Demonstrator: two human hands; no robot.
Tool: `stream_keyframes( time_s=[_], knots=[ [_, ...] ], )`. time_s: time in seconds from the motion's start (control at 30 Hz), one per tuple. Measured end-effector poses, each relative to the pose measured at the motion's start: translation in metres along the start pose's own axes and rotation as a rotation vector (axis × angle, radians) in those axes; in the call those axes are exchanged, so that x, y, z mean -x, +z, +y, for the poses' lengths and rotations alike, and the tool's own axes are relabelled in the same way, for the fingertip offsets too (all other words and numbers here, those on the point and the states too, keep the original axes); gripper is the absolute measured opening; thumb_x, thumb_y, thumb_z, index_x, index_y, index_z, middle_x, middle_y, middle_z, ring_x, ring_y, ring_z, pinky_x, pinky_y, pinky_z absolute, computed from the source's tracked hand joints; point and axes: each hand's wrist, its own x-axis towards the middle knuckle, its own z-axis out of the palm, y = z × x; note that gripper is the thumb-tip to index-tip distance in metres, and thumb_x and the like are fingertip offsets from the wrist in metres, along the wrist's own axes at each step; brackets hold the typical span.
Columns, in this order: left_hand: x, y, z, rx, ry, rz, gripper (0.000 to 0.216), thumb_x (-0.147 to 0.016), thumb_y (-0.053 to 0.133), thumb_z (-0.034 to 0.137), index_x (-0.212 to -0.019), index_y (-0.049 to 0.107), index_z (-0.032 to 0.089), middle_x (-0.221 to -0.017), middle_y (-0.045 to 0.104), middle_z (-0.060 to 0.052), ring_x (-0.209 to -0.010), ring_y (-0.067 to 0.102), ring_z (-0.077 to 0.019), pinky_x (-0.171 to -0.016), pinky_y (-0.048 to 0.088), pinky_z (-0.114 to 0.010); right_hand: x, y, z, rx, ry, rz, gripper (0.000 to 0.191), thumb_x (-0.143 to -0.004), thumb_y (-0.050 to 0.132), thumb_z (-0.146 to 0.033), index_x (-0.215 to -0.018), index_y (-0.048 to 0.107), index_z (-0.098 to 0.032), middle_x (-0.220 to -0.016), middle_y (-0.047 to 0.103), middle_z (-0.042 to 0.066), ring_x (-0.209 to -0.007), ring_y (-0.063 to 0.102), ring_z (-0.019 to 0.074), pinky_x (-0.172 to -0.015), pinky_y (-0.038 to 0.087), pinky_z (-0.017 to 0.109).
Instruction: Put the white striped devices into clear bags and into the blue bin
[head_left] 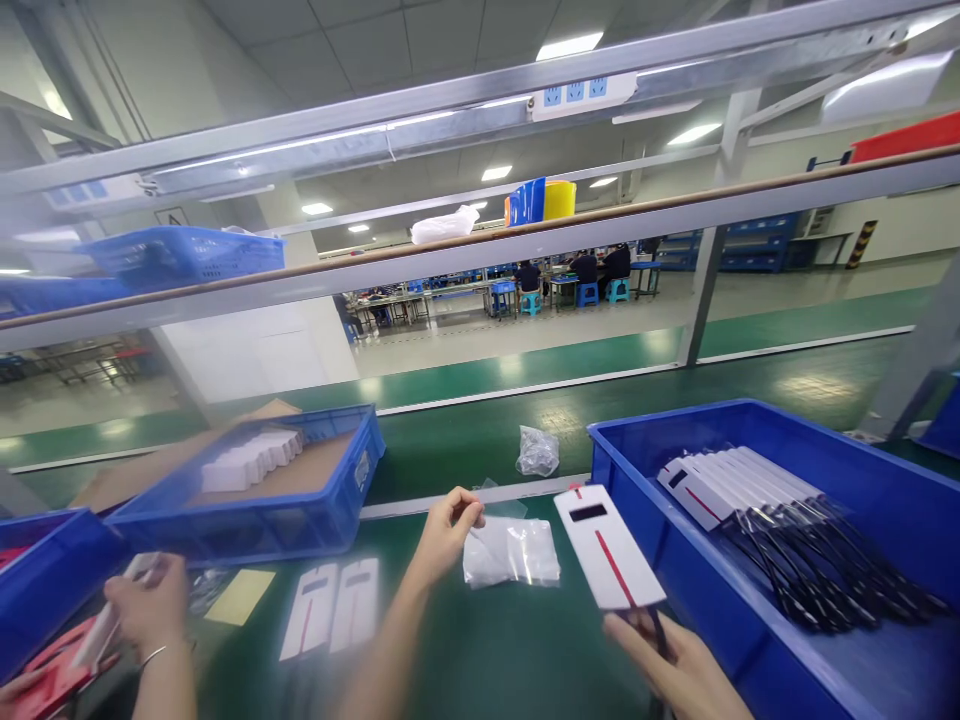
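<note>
My right hand (667, 660) grips the lower end of a flat white device (611, 550) with a dark window, a red stripe and a black cable hanging from it. The device is tilted above the bench, beside the right bin. My left hand (450, 535) is closed in a pinch, its fingertips together; what they hold, if anything, I cannot make out. Just right of those fingertips lies a stack of clear plastic bags (514, 552). Two more white devices, one a striped device (309, 610) and one a plain-looking device (355, 605), lie blurred on the green bench, left of my left forearm.
A blue bin (757, 640) at right holds a row of white devices (739, 480) with black cables. White parts (251, 460) sit in the left blue bin (300, 525). A crumpled bag (538, 452) lies behind. At far left, a co-worker's hand (154, 605) holds a white piece.
</note>
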Motion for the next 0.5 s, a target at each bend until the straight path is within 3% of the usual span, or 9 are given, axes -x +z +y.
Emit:
stream_keyframes(
  time_s=[0.1, 0.2, 0.3, 0.5],
  knots=[
    [0.028, -0.01, 0.028, 0.107, -0.035, 0.002, 0.027, -0.099, 0.049, 0.042, -0.087, 0.054, 0.019, -0.071, 0.059, 0.0, -0.068, 0.058, -0.0139, -0.069, 0.049, -0.026, -0.017, 0.017, -0.018, -0.11, -0.029, -0.021, 0.042, -0.079, 0.071, -0.062, -0.084, 0.072, -0.02, -0.067, 0.063, 0.0, -0.065, 0.058, 0.0195, -0.061, 0.049, 0.027],
    [0.058, -0.013, 0.052, 0.245, -0.115, -0.039, 0.032, -0.096, 0.054, 0.047, -0.085, 0.054, 0.018, -0.068, 0.057, 0.001, -0.059, 0.054, -0.012, -0.059, 0.047, -0.024, -0.03, 0.038, -0.035, -0.185, -0.059, -0.111, 0.057, -0.077, 0.072, -0.066, -0.11, 0.073, -0.02, -0.092, 0.071, 0.004, -0.082, 0.061, 0.0212, -0.072, 0.05, 0.028],
    [0.082, -0.015, 0.068, 0.352, -0.202, -0.046, 0.038, -0.091, 0.061, 0.053, -0.083, 0.055, 0.016, -0.066, 0.056, 0.0, -0.056, 0.052, -0.011, -0.052, 0.043, -0.022, -0.03, 0.058, -0.046, -0.216, -0.05, -0.231, 0.058, -0.075, 0.074, -0.068, -0.11, 0.076, -0.022, -0.108, 0.073, 0.006, -0.093, 0.062, 0.0237, -0.08, 0.05, 0.029],
    [0.11, -0.019, 0.07, 0.414, -0.254, -0.012, 0.045, -0.085, 0.066, 0.06, -0.081, 0.055, 0.016, -0.063, 0.054, 0.001, -0.054, 0.05, -0.01, -0.051, 0.039, -0.022, -0.008, 0.079, -0.054, -0.211, 0.038, -0.409, 0.05, -0.073, 0.077, -0.062, -0.102, 0.078, -0.021, -0.083, 0.07, 0.002, -0.071, 0.056, 0.0183, -0.064, 0.044, 0.028]
  ],
)
